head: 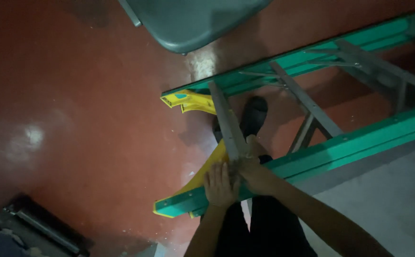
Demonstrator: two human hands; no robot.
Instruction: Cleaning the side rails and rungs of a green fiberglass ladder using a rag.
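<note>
Head view, dim light, red floor (74,119).

At 8 o'clock in the frame, a dark boxy object (36,228) lay on the floor; its kind could not be told. At 12 o'clock, the edge of a grey curved seat or lid (188,24) entered from the top.

A green stepladder (340,147) was held roughly horizontal, running from 7 o'clock up toward 2 o'clock. Two green rails were visible, joined by grey metal cross-pieces (307,104). A yellow top cap (191,101) sat at the end of the far rail, and more yellow showed at the end of the near rail, near 7 o'clock.

The left hand (221,185) lay palm down on the near rail close to its yellow end, fingers extended and slightly curled over the rail's upper edge, just beside a grey cross-piece (229,123). How firmly it gripped could not be told.

The right hand (255,173) was just beside the left, at its 2 o'clock, closed around the near rail where the grey cross-piece meets it. The hands were touching or very nearly so.

Below the ladder, between the rails, a dark shoe (254,114) stood on the floor. Dark trousers (269,228) filled 6 o'clock. At 4 o'clock the floor was grey (388,200).
</note>
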